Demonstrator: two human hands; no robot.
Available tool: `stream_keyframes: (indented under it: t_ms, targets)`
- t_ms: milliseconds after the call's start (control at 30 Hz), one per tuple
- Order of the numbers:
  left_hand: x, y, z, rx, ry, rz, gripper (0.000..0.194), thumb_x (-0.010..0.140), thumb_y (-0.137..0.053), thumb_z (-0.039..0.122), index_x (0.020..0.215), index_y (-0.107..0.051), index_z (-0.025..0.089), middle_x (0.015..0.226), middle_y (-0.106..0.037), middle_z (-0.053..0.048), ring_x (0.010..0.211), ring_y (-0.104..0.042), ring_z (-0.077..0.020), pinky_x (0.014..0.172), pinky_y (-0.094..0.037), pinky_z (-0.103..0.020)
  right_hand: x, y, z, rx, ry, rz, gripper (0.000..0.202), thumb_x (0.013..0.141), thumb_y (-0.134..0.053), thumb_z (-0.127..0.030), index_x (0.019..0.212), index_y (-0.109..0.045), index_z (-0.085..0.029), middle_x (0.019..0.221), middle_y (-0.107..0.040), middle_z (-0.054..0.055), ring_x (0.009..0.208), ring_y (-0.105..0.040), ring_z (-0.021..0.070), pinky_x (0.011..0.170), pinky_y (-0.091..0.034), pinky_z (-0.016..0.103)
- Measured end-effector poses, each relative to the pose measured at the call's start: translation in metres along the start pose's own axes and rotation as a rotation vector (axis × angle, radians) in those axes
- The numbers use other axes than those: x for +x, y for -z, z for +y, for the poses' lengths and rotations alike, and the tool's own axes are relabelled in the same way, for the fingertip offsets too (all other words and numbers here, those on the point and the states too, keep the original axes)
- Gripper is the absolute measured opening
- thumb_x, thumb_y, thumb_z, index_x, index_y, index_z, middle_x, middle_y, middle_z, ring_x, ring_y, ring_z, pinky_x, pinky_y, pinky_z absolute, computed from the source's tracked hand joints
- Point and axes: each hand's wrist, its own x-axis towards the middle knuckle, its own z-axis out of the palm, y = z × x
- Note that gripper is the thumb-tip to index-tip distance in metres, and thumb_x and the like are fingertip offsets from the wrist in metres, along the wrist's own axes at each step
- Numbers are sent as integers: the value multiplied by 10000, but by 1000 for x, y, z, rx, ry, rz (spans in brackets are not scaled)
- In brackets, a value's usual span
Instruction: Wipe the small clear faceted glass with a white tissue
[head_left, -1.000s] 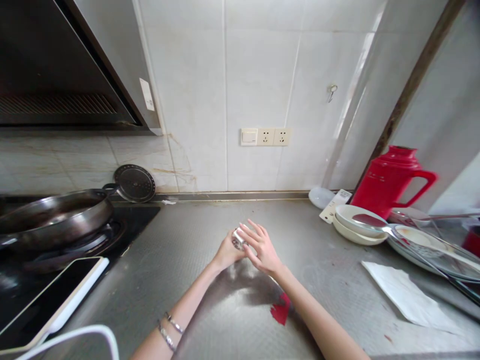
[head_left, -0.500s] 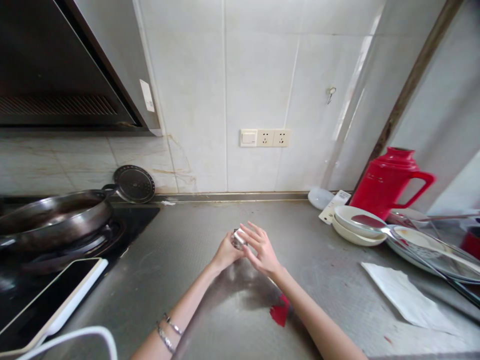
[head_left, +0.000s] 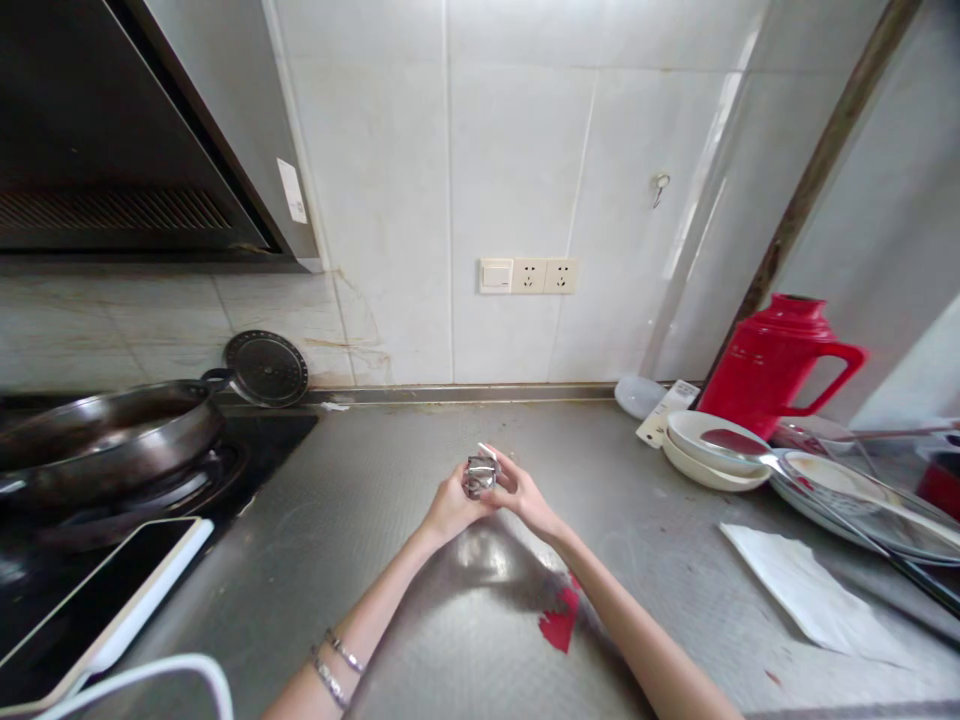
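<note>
Over the middle of the steel counter my two hands meet around a small shiny silvery block, its kind too small to make out. My left hand has its fingers closed on the block's left side. On the other side, my right hand is bent around the block, thumb in front and fingers behind it. A short white strip shows at the tips of the right fingers. Below the right forearm lies a torn red piece, partly covered by the arm.
On the left are a pan on the black stove, a round black plate against the wall and a phone. To the right stand a red thermos flask, stacked white bowls, dishes with utensils and a paper napkin.
My right fingers, spread over the top of the silvery block before, have drawn in around its right side. More of the block's face shows now, and a white strip is visible.
</note>
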Motion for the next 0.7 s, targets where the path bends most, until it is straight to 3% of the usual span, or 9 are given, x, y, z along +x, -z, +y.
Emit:
stream_keyframes:
  t_ms: [100,267,333,433,567,700]
  targets:
    - [-2,4,3,130,-30,-25,613,636,-755,240,1203,-535,163,1022,-714,-68,921,-671,-224,802,-507,-295,-1,-3,-3,40,-39,38,720,631,-792,-258,1301,-528,-258,1289,-594,62,1141,-589,250,1015,-429,422]
    - [-6,12,11,408,-37,-25,1164,567,-815,419,1484,-138,182,1210,-638,-149,1097,-613,-326,921,-472,-448,-1,-4,-3,121,-146,90,632,663,-779,-338,1247,-566,-225,1174,-657,74,1025,-643,265,838,-545,409]
    - [-7,14,12,483,-101,-26,1231,526,-834,442,1492,-104,224,1344,-538,-161,1191,-548,-352,969,-442,-484,-1,-4,-4,168,-184,84,545,695,-756,-384,1191,-604,-215,1148,-665,76,987,-654,262,755,-570,379]
    - [-8,16,8,487,-219,-48,1152,537,-833,384,1473,-174,252,1455,-409,-146,1277,-470,-338,1022,-414,-474,-2,-4,-6,233,-230,61,466,724,-733,-431,1115,-643,-194,1077,-684,76,891,-673,232,682,-574,333]
    - [-6,14,-3,427,-296,-26,927,614,-781,275,1405,-299,246,1391,-476,-125,1228,-516,-294,1016,-432,-445,-3,-5,-10,276,-291,41,463,734,-719,-472,1094,-653,-189,982,-700,67,781,-678,191,627,-556,283]
    - [-3,12,-8,357,-297,13,880,586,-807,255,1339,-351,231,1309,-534,-121,1175,-546,-280,993,-446,-433,-3,-3,-9,286,-311,35,448,772,-664,-515,1103,-645,-213,1051,-684,77,808,-674,203,613,-553,294]
